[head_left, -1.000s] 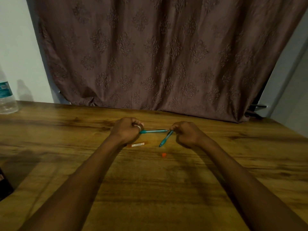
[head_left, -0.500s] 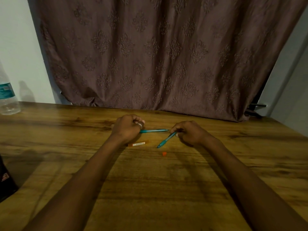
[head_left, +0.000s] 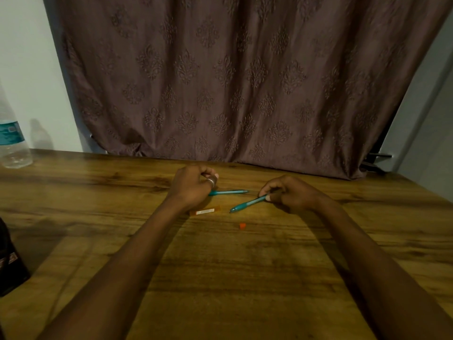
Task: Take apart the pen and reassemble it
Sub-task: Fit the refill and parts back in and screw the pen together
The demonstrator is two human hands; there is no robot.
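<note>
I see the left hand [head_left: 193, 185] curled round one end of the first teal pen part [head_left: 229, 192], which projects level to the right from the fist. The right hand [head_left: 291, 195] pinches the second teal pen part [head_left: 247, 204] between thumb and fingers, and it slants toward the near left. The two parts are apart. On the wooden table [head_left: 220, 278], an orange sleeve [head_left: 205, 210] lies just near of the left hand. A small orange piece [head_left: 242, 225] lies nearer, between the forearms.

Bottle [head_left: 12, 143] far left on table [head_left: 245, 278]; curtain [head_left: 245, 82] behind; pen plug [head_left: 242, 225] right of pen sleeve [head_left: 205, 211]
</note>
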